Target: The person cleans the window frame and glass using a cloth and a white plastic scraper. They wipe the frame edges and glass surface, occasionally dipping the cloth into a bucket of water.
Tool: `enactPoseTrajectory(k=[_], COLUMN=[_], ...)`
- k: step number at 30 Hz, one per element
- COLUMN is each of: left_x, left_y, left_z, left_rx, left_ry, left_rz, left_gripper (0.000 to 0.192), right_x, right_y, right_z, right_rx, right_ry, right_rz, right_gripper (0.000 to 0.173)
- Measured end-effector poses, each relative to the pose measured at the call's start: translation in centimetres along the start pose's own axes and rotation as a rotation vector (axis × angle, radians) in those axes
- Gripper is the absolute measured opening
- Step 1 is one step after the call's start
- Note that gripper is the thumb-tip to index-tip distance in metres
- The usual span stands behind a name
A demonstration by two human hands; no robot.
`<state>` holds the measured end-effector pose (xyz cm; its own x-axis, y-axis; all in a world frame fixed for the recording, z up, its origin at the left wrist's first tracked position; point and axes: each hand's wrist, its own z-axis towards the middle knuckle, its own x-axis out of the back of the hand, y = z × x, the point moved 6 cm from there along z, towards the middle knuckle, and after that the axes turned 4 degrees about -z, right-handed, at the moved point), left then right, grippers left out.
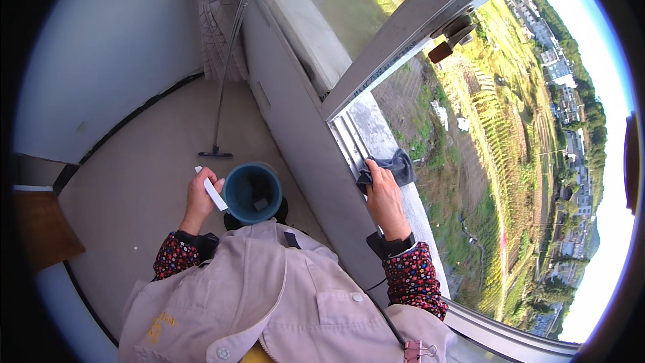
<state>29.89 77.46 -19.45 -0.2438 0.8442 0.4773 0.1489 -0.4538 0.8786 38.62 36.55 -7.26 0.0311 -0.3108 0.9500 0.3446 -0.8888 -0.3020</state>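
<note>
On the right, my right hand (pixel 387 206) grips a damp-looking dark grey cloth (pixel 403 167), pressed onto the lower track (pixel 346 133) of a sliding window. Part of the cloth hangs over the outer concrete ledge (pixel 370 111). My left hand (pixel 198 204) holds a thin white strip (pixel 215 194), its material unclear, beside the rim of a blue bucket (pixel 275 186). The bucket stands on the floor in front of me. Inside it is something dark and a small pale rectangle, possibly a reflection.
A long metal pole (pixel 232 50) with a flat dark head (pixel 215 154) leans near the corner by a tied curtain (pixel 214 30). The window sash (pixel 388 55) carries a latch (pixel 451 40). Beyond the opening lie fields far below. Wooden furniture (pixel 45 232) stands at left.
</note>
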Motion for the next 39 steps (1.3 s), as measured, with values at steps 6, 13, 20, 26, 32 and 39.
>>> enactPoseTrajectory(k=[6, 13, 20, 26, 32, 39], left_x=[0.3, 0.6, 0.0, 0.0, 0.4, 0.8], left_y=[-0.9, -0.8, -0.7, 1.4, 0.1, -0.6], left_z=[-0.3, 0.0, -0.2, 0.3, -0.1, 0.1], left_rx=[0.051, 0.037, 0.047, -0.003, 0.022, -0.024], left_ry=[0.038, 0.080, 0.024, -0.013, 0.049, 0.107], left_rz=[-0.006, -0.041, -0.030, -0.007, 0.013, -0.025], left_gripper=[0.025, 0.024, 0.025, 0.025, 0.025, 0.026], right_x=[-4.5, 3.9, 10.1, 1.6, -2.5, -3.3], right_y=[1.7, 10.7, 4.0, 0.5, 2.0, 10.3], right_z=[9.2, 11.0, -2.1, 0.5, 8.1, 15.9], right_rx=[0.115, -0.264, -0.240, -0.141, 0.042, -0.393], right_ry=[0.119, 0.637, 0.310, 0.072, 0.086, 0.737], right_rz=[0.192, 1.243, 0.088, -0.066, 0.046, 1.534], right_gripper=[0.044, 0.031, 0.031, 0.047, 0.049, 0.026])
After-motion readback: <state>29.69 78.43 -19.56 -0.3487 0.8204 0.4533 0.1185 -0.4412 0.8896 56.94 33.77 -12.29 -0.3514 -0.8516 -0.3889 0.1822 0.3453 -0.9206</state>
